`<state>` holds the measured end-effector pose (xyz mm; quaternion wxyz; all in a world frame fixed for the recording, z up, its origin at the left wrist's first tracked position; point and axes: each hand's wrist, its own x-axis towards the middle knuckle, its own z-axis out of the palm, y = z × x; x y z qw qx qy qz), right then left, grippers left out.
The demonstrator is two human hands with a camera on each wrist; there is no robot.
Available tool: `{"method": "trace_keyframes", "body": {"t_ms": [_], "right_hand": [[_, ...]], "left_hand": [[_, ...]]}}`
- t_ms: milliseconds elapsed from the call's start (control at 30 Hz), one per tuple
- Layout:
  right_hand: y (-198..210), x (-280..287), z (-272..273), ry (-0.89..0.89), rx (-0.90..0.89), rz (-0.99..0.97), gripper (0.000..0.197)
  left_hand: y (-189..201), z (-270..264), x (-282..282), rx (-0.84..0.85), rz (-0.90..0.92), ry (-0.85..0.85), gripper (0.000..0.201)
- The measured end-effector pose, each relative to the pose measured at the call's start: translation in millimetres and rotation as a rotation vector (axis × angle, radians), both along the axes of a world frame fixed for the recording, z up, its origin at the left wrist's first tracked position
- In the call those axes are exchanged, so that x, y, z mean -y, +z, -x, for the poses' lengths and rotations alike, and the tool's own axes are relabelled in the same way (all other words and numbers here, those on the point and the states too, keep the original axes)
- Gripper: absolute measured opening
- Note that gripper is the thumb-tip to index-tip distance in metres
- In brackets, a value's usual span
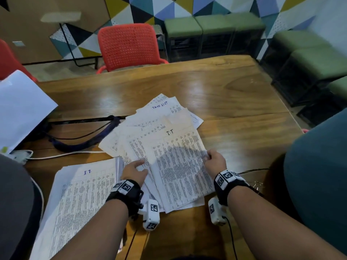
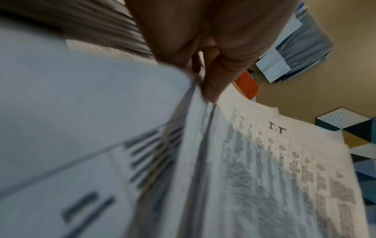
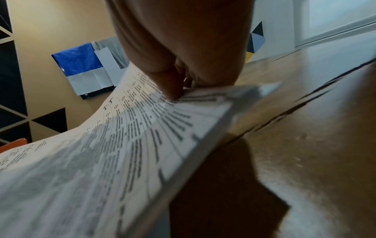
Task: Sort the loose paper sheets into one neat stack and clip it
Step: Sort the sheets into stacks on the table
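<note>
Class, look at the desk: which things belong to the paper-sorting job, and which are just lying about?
Part of the job:
fanned sheets, pinched by the left hand and right hand
neat stack
clip

Just lying about:
black strap
white cable
red chair

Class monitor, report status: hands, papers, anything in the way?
Both hands, left and right, grip fanned sheets. Not squared, unclipped. Second pile sits left.

Both forearms are showing bare; each wrist is wearing a black strap [image 1: 129,192] bearing white coded tags; a small white camera block [image 1: 151,214] is hanging beneath.
</note>
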<state>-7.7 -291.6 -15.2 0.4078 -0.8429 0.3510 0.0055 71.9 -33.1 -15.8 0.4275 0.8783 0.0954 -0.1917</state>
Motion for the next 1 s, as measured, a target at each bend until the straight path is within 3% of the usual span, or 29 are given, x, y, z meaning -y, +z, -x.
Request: {"method": "trace_keyframes", "body": {"t_ms": [167,267,500,600,767,1000], "right_hand": [[1,-8,-5,0.004,0.02,0.017,0.021],[-2,-24,-10,0.033,0.008,-0.019,0.025],[-11,-52,-11,0.136,-0.028,0.013,0.028],[-2,-38,-12,0.024,-0.003,0.067,0.025],[28,-3,-22,-0.22,0.104,0.079,0.019],[55,9,-34,-0.405,0.353,0.064,0.014]], "left_hand": [[-4,0,-23,-0.039,0.018,0.127,0.059],[1,7,-28,-0.024,0.068,0.189,0.06],[-4,17,-28,-0.014,0.047,0.186,0.093],[-2,14,-29,-0.003,0.176,0.242,0.086],[7,7,-47,0.015,-0.071,0.284,0.05],[11,-1,-58,0.058,-0.195,0.237,0.038]]}}
